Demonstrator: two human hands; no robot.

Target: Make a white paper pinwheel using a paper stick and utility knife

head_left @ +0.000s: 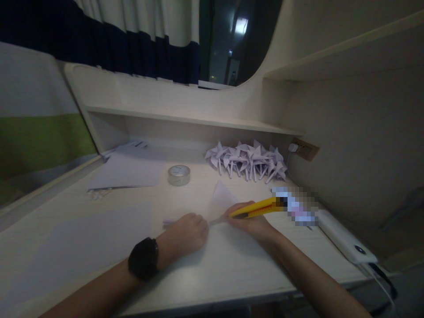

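Head view, looking down over a pale wooden tabletop (82, 247) in dim light. The left hand (187, 232), with a black watch (143, 258) on its wrist, is curled into a loose fist, pressing down on a folded piece of white paper (221, 201) that lies at the middle of the tabletop, one pointed flap standing up between the two hands. The right hand (253, 221) is closed around a yellow utility knife (256, 208), its tip down at the paper's fold just beside the left hand. I can read no brand or writing on the knife.

Behind, near the back wall, a heap of folded paper pinwheels (247, 161) rests under the shelf (185, 117). A roll of clear tape (179, 175) stands left of them, and beyond it a stack of white sheets (129, 170). At the right edge lies a white power bank (346, 240); the thing beside it is blurred out, so nothing can be read there. A wall socket (304, 149) sits above.
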